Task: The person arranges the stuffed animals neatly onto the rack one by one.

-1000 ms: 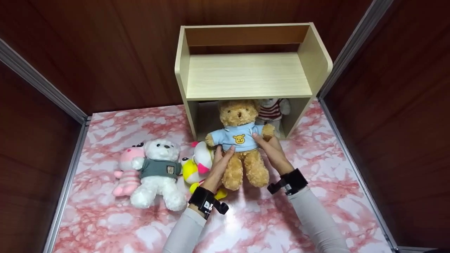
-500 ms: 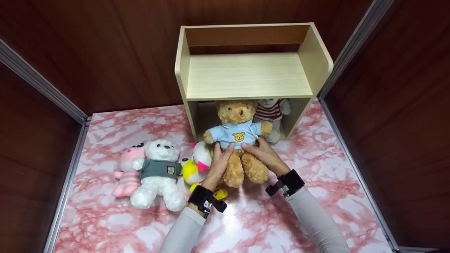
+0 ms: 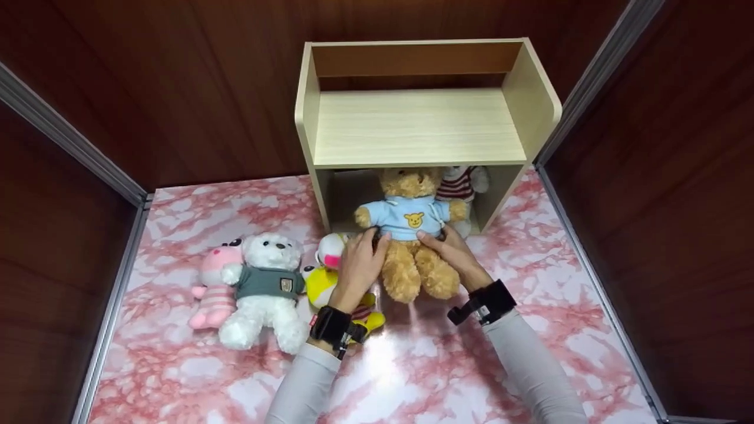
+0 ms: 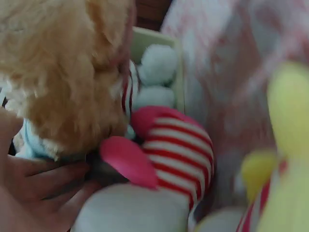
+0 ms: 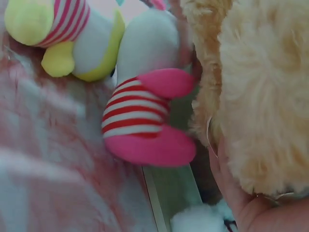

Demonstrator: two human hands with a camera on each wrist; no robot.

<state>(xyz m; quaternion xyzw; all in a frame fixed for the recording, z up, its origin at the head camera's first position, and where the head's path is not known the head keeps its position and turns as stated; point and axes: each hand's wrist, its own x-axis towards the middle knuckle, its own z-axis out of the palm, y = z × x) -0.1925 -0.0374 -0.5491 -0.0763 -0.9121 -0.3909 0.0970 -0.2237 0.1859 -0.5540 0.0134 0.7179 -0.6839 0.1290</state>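
Note:
A light-brown teddy bear (image 3: 413,221) in a blue hooded shirt sits upright in the opening of the shelf's lower compartment. The shelf board hides the top of its head. My left hand (image 3: 359,263) holds its side at the shirt hem, thumb in front, with fingers lying along the bear in the left wrist view. On the other side my right hand (image 3: 457,252) grips the waist, its thumb on the hem and the other fingers behind. A white toy in a red-striped shirt (image 3: 455,185) stands behind the bear, inside the compartment at right.
Left of the bear lie a yellow toy (image 3: 323,287) and a white-and-pink toy (image 4: 176,150) with red stripes, partly behind my left hand. Farther left are a white bear (image 3: 272,288) in green and a pink toy (image 3: 213,294). The wooden shelf (image 3: 418,126) stands against the back wall.
The teddy bear has moved back and to the right, its head now partly under the shelf board. My right hand slid from its chest to its waist; my left hand moved along with the bear.

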